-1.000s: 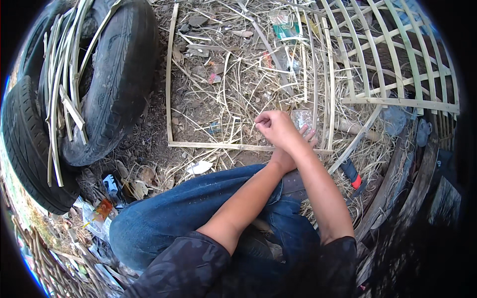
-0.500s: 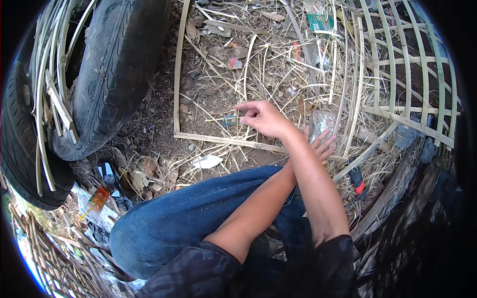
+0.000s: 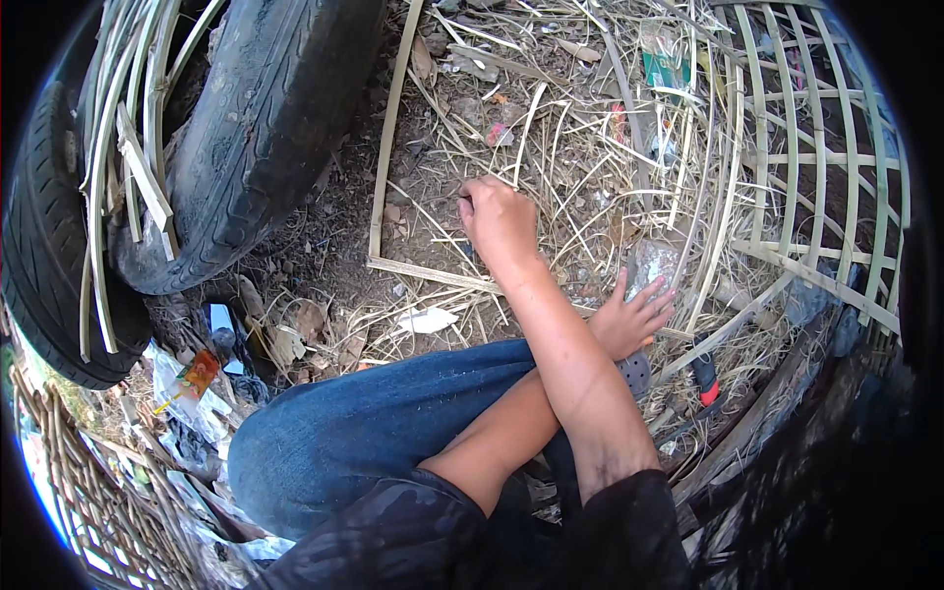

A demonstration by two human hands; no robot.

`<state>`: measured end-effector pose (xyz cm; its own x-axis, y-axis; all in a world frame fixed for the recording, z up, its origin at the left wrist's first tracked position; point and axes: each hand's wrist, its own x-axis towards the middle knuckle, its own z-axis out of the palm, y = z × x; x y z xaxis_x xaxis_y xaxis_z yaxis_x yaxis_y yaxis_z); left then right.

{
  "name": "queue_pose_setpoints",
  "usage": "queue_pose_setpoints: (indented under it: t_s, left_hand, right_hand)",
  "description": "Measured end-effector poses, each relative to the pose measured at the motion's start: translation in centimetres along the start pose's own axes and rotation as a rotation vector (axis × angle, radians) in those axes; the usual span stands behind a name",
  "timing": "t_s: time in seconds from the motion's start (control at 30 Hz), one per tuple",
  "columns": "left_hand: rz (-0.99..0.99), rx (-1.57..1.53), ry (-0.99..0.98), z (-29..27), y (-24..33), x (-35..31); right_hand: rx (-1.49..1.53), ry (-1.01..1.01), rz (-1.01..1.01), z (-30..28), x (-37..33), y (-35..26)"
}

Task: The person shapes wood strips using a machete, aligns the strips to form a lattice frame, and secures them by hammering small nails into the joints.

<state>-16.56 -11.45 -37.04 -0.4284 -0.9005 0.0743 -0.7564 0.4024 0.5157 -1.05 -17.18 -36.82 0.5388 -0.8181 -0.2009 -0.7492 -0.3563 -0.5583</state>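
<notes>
My forearms cross, the right one over the left. My left hand (image 3: 634, 320), on the right side, has its fingers spread beside a crumpled clear plastic piece (image 3: 657, 264); it seems to hold nothing. My right hand (image 3: 500, 221) is closed with its fingers curled over the littered ground; whatever it may hold is hidden. A pale split-bamboo strip (image 3: 433, 271) runs from near the tyre's lower end toward my right forearm, which covers part of it. Another strip (image 3: 395, 128) meets it at a corner and runs away toward the far edge.
Two worn tyres (image 3: 261, 128) stand at the left with bamboo strips (image 3: 98, 197) leaning on them. An open bamboo lattice (image 3: 821, 167) stands at the right. A dark tool with a red band (image 3: 708, 393) lies near my left hand. Shavings (image 3: 551, 128) cover the ground.
My right hand has turned and its fingers have curled in, its forearm swinging left. My left hand has come into fuller sight with fingers spread. The whole view has shifted slightly.
</notes>
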Motion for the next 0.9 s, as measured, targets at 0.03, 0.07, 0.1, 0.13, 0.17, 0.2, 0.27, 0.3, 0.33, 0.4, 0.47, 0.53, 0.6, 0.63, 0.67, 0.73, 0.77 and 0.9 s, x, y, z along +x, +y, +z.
queue_pose_setpoints:
  t_s: [0.03, 0.07, 0.1, 0.13, 0.17, 0.2, 0.27, 0.3, 0.33, 0.4, 0.47, 0.53, 0.6, 0.63, 0.67, 0.73, 0.77, 0.9]
  left_hand:
    - [0.003, -0.005, 0.008, 0.0, 0.1, 0.1]
    - [0.005, -0.007, 0.011, 0.0, 0.2, 0.1]
    - [0.006, -0.01, 0.016, 0.1, 0.3, 0.1]
    - [0.001, -0.011, 0.02, 0.1, 0.2, 0.0]
    - [0.0, -0.011, 0.021, 0.1, 0.1, 0.0]
    - [0.001, -0.01, 0.023, 0.1, 0.1, 0.1]
    - [0.0, -0.008, 0.022, 0.1, -0.1, 0.0]
    - [0.003, -0.008, 0.029, 0.0, -0.1, 0.0]
    - [0.006, -0.004, 0.037, 0.0, -0.2, 0.0]
    - [0.008, -0.005, 0.042, -0.1, -0.1, -0.2]
    - [0.005, 0.004, 0.049, 0.0, -0.5, -0.3]
    - [0.01, -0.027, 0.077, 0.0, -0.1, -0.2]
    - [0.022, -0.017, 0.053, 0.3, 0.5, 0.2]
    - [0.035, -0.014, 0.032, 0.3, 1.1, 0.5]
    - [0.022, -0.024, 0.015, 0.3, 0.8, 0.4]
    - [0.016, -0.013, 0.024, 0.5, 0.7, 0.5]
    - [0.01, 0.014, 0.047, 0.9, 0.8, 0.7]
    - [-0.044, 0.062, -0.39, -1.4, 0.9, 1.3]
  right_hand:
    - [-0.048, 0.018, -0.045, 0.1, 0.0, 0.4]
    - [-0.096, 0.036, -0.089, 0.2, -0.1, 0.8]
    - [-0.116, 0.088, -0.185, 0.5, -0.1, 1.1]
    - [-0.116, 0.086, -0.187, 0.6, -0.1, 1.0]
    - [-0.119, 0.108, -0.2, 0.7, -0.1, 0.8]
    - [-0.123, 0.129, -0.211, 0.7, -0.1, 0.8]
    - [-0.09, 0.132, -0.201, 0.7, -0.2, 0.8]
    - [-0.059, 0.137, -0.189, 0.7, -0.2, 0.9]
    - [-0.057, 0.139, -0.19, 0.5, 0.0, 0.8]
    - [0.251, -0.043, 0.01, -0.1, 0.4, 0.6]
    - [0.431, -0.053, 0.125, -1.5, 0.6, -0.5]
    - [0.604, -0.053, 0.259, -3.1, 0.5, -0.7]
    - [0.832, -0.048, 0.382, -4.9, -0.4, 0.3]
    - [0.931, 0.014, 0.306, -5.6, -1.4, 1.1]
    - [0.949, 0.031, 0.244, -6.5, -2.7, 1.5]
    - [1.157, 0.171, 0.289, -9.9, -5.8, 1.6]
    - [1.178, 0.249, 0.282, -12.0, -7.7, 2.0]
    - [1.136, 0.607, 0.394, -17.4, -16.8, 9.7]
